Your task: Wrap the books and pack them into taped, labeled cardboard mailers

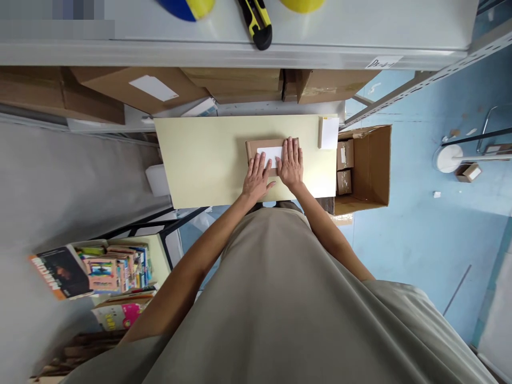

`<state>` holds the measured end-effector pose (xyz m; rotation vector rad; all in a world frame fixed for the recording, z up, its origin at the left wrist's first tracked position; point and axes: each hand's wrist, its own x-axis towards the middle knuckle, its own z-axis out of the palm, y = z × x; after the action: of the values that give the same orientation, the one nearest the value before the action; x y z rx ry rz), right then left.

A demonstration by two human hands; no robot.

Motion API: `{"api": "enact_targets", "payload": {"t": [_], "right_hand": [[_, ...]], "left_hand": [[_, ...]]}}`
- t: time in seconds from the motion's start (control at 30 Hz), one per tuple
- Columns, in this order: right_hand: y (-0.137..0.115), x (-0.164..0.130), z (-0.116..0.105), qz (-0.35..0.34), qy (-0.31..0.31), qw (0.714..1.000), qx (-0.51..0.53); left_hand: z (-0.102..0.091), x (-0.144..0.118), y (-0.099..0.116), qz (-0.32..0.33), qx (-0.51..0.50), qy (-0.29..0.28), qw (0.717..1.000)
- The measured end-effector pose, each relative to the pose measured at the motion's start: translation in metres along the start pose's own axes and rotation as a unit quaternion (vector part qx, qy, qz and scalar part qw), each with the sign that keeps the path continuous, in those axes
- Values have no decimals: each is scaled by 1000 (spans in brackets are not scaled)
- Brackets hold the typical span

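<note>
The parcel (272,143) lies right of centre on the worktop (204,165), long axis parallel to the near edge — left hand (256,178) on its near side, right hand (291,168) over its right end, each grip loose, fingers flat. A white box (329,134) sits at the far right corner.

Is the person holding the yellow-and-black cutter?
No, the cutter lies on the shelf, while left hand and right hand rest on the small box.
</note>
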<state>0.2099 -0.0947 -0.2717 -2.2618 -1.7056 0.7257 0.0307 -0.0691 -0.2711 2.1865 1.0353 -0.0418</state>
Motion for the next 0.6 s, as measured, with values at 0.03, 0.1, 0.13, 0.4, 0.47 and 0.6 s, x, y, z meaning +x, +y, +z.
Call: {"api": "enact_targets", "payload": {"t": [0.03, 0.1, 0.13, 0.4, 0.47, 0.6], "right_hand": [[-3, -3, 1, -18, -17, 1000, 4], [-7, -10, 1, -69, -59, 996, 5], [-7, -13, 0, -92, -77, 993, 1], [12, -32, -10, -35, -35, 998, -29], [7, -30, -7, -9, -19, 999, -31], [-6, -11, -1, -39, -38, 998, -32]], "left_hand": [[0, -1, -1, 3, 3, -3, 1000], [-2, -2, -2, 2, 6, -2, 1000], [-2, -2, -3, 0, 6, 0, 1000], [6, 3, 1, -13, -6, 19, 1000], [9, 4, 3, -22, -17, 26, 999], [8, -3, 2, -6, -31, 15, 999]]}}
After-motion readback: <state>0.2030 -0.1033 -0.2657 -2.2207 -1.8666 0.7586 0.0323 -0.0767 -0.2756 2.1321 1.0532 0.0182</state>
